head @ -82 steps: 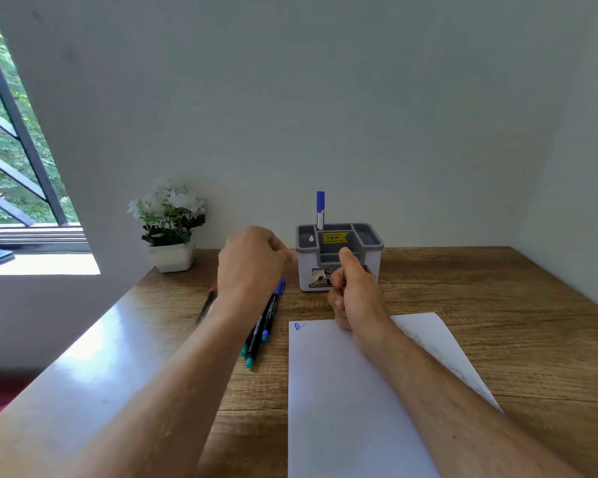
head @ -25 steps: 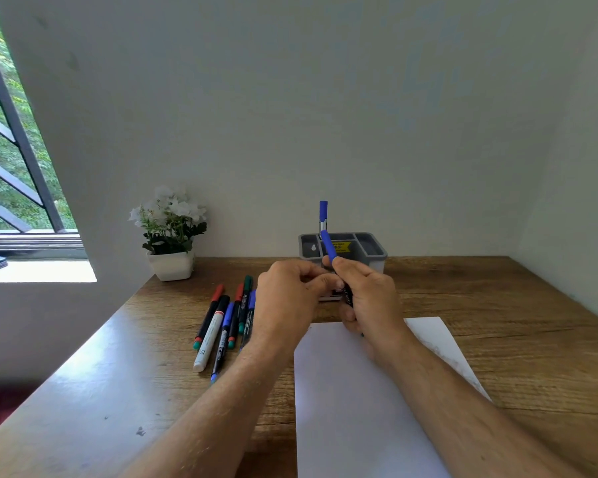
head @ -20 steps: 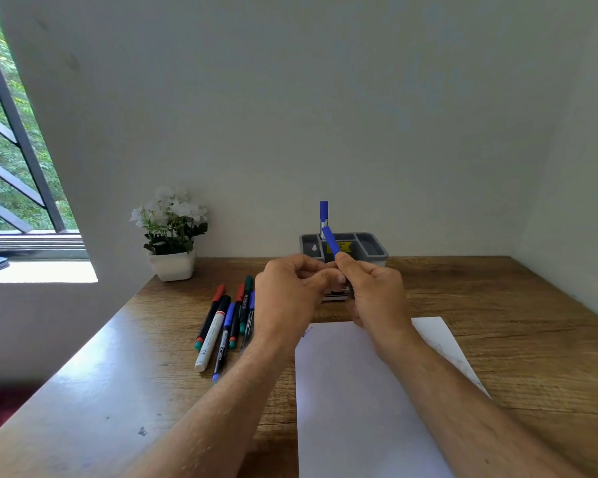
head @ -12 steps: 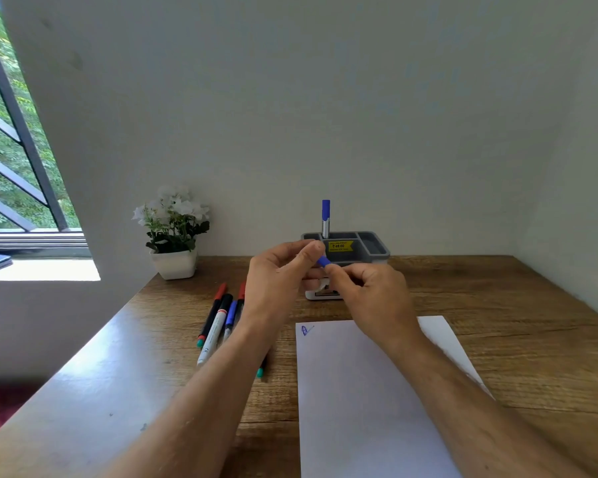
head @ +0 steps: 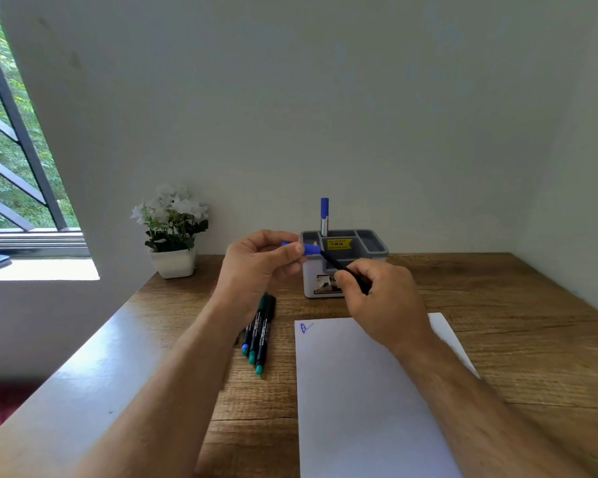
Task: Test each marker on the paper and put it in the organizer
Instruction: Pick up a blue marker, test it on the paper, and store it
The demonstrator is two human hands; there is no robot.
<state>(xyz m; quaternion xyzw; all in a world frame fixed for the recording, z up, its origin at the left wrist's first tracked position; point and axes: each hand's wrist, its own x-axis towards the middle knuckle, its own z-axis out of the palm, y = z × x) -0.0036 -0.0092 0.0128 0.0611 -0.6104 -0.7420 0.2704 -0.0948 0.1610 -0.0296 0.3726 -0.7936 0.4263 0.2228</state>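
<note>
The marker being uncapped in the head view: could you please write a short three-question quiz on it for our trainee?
1. True or false: the left hand pinches the blue cap while the right hand grips the black marker barrel.
2. How many markers stand in the organizer? A) none B) one C) three
3. Fill in: the paper bears one small ____ scribble near its top-left corner.

Key: 1 true; 2 B, one blue-capped marker standing upright; 3 blue.
</note>
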